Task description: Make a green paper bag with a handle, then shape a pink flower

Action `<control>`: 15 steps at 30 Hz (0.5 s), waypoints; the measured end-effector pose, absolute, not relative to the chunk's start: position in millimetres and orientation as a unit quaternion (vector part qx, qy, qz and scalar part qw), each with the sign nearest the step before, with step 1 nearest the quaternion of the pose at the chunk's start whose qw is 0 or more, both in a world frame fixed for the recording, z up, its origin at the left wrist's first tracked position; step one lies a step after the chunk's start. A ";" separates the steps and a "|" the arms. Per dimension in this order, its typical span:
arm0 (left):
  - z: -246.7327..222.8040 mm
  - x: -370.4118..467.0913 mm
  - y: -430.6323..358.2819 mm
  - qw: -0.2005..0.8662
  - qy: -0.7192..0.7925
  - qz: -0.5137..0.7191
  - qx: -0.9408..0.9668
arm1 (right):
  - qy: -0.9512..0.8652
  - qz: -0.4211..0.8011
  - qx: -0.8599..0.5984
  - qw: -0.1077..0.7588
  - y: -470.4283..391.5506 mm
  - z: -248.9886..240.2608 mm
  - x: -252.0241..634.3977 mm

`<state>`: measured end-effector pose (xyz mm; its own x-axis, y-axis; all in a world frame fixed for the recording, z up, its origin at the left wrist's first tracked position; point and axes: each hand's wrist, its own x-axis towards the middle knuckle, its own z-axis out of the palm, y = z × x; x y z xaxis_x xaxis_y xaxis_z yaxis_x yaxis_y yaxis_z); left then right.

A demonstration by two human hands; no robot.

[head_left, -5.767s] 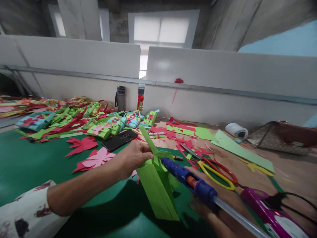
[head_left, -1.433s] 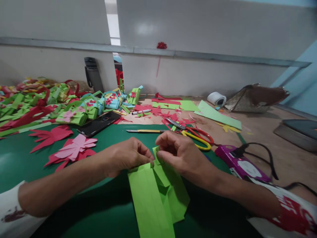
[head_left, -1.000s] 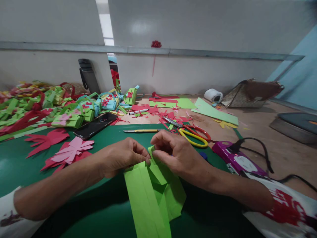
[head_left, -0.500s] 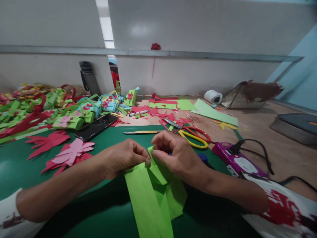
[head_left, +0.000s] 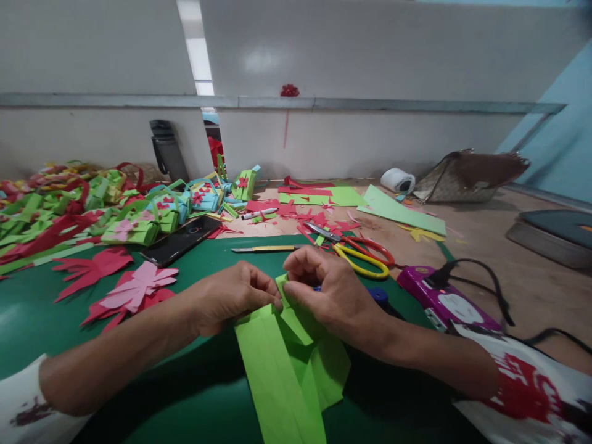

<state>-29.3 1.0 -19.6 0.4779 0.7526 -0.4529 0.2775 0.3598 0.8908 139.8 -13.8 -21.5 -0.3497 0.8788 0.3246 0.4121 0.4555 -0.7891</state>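
Note:
A folded light-green paper piece (head_left: 277, 370) hangs between my hands over the green mat (head_left: 198, 376). My left hand (head_left: 243, 293) pinches its upper left edge between thumb and fingers. Close on the right, my right hand (head_left: 328, 293) grips the paper's upper fold, thumb against curled fingers. The lower part of the paper spreads into several panels toward the front edge of the view. Just beyond my hands lie a yellow-handled craft knife (head_left: 272, 248) and scissors (head_left: 351, 250) with red and yellow handles.
Paper bags (head_left: 134, 228), a phone (head_left: 182, 239) and pink and red paper flowers (head_left: 139, 287) lie at left. Farther back are a bottle (head_left: 169, 151), green sheets (head_left: 402, 209) and a paper roll (head_left: 398, 180). A purple power strip (head_left: 446, 299) with cables and a handbag (head_left: 472, 176) are at right.
The view has shifted very slightly. Both hands keep the same hold on the green paper.

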 end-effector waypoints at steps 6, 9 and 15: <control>-15.6 -28.4 -0.5 0.658 0.487 0.168 0.550 | -0.764 0.314 -0.420 0.377 -13.4 -22.7 140.5; -16.2 -27.7 -1.0 0.642 0.491 0.174 0.562 | -0.763 0.317 -0.420 0.375 -13.9 -22.8 140.2; -13.1 -24.0 -2.8 0.624 0.514 0.183 0.560 | -0.747 0.340 -0.421 0.386 -13.5 -22.5 139.9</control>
